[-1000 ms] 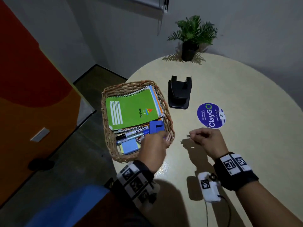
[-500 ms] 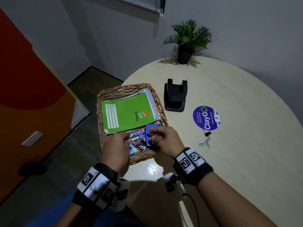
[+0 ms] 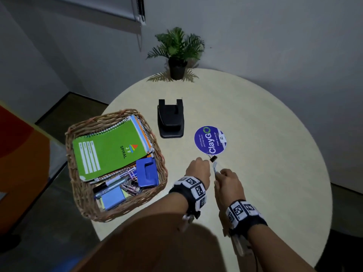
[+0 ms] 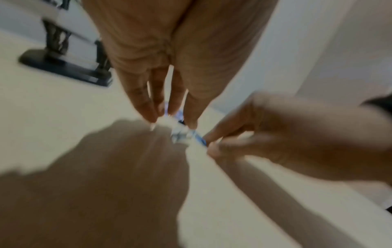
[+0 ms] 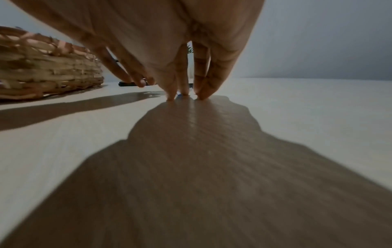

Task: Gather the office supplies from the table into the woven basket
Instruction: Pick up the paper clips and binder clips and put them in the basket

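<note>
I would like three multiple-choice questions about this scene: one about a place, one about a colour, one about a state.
1. Where is the black hole punch?
A. in the woven basket
B. on the table beside the basket
C. in a hand

2. What colour is the top notebook in the woven basket?
A. green
B. red
C. black

3. What is the right hand doing?
A. resting flat
B. pinching a small blue clip
C. gripping the plant pot

Answers: B, it stands on the table; A, its cover is green; B, its fingertips close on the clip.
</note>
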Demonstrator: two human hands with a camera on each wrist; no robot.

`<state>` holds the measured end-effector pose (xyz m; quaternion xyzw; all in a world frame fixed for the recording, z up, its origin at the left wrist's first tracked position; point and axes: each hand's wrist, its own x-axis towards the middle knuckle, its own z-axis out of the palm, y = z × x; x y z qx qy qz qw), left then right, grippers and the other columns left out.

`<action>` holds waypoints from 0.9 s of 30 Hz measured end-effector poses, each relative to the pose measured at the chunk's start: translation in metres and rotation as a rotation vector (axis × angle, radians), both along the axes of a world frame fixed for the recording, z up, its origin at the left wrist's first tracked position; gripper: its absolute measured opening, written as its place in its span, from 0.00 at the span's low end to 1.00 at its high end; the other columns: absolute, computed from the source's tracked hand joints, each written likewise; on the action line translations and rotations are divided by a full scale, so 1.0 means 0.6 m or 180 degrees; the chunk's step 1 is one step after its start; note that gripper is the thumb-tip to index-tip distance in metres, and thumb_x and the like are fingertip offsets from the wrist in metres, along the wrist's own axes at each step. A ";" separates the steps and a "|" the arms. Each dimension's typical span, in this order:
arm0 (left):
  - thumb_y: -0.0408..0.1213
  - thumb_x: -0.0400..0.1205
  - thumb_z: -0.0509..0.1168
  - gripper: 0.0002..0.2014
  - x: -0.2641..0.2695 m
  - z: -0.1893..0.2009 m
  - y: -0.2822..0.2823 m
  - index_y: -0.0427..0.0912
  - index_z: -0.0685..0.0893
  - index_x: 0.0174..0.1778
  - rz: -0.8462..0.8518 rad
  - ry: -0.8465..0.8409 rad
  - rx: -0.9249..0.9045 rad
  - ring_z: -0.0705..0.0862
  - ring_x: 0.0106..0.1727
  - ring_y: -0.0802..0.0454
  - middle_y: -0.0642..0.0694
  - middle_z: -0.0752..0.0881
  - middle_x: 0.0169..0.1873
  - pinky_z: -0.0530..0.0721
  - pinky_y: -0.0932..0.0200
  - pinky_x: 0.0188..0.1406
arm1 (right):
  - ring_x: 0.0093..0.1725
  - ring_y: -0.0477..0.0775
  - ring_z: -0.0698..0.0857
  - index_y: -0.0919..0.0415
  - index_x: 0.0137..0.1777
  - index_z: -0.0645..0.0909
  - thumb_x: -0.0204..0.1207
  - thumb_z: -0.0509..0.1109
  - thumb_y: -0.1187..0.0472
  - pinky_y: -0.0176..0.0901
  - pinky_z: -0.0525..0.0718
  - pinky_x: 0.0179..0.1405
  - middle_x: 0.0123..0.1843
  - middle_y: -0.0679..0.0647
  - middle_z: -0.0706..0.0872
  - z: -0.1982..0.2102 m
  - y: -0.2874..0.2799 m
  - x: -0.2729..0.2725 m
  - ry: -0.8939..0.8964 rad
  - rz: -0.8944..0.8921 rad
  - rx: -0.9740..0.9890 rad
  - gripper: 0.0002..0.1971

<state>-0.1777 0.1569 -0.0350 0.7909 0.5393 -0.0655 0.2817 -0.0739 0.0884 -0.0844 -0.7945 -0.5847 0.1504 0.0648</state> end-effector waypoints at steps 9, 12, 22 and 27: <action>0.31 0.80 0.66 0.11 0.016 -0.070 0.009 0.36 0.83 0.58 0.0072 0.0020 0.0103 0.82 0.58 0.38 0.37 0.80 0.59 0.80 0.51 0.56 | 0.49 0.60 0.84 0.62 0.49 0.86 0.74 0.73 0.56 0.43 0.78 0.45 0.52 0.57 0.85 0.005 0.056 0.005 0.0599 -0.0863 -0.0139 0.10; 0.29 0.79 0.66 0.11 0.009 -0.076 0.003 0.35 0.83 0.57 0.0115 0.0017 0.0094 0.83 0.56 0.38 0.36 0.80 0.58 0.81 0.50 0.55 | 0.37 0.59 0.83 0.63 0.38 0.86 0.71 0.73 0.61 0.43 0.80 0.38 0.42 0.58 0.88 0.006 0.067 0.000 0.0880 -0.1140 -0.0171 0.05; 0.34 0.75 0.67 0.17 0.015 -0.083 -0.013 0.36 0.78 0.60 0.0709 -0.0552 0.0081 0.80 0.60 0.39 0.38 0.79 0.60 0.80 0.52 0.56 | 0.33 0.63 0.82 0.63 0.32 0.81 0.69 0.65 0.67 0.42 0.77 0.31 0.34 0.59 0.85 0.005 0.074 -0.007 0.1007 -0.1195 -0.0339 0.07; 0.30 0.78 0.68 0.14 0.023 -0.085 -0.004 0.36 0.78 0.60 0.0477 -0.0360 0.0109 0.81 0.59 0.38 0.37 0.79 0.60 0.80 0.51 0.55 | 0.33 0.63 0.83 0.63 0.28 0.79 0.69 0.63 0.67 0.43 0.80 0.31 0.30 0.58 0.84 -0.001 0.063 0.005 0.1113 -0.1283 -0.0279 0.09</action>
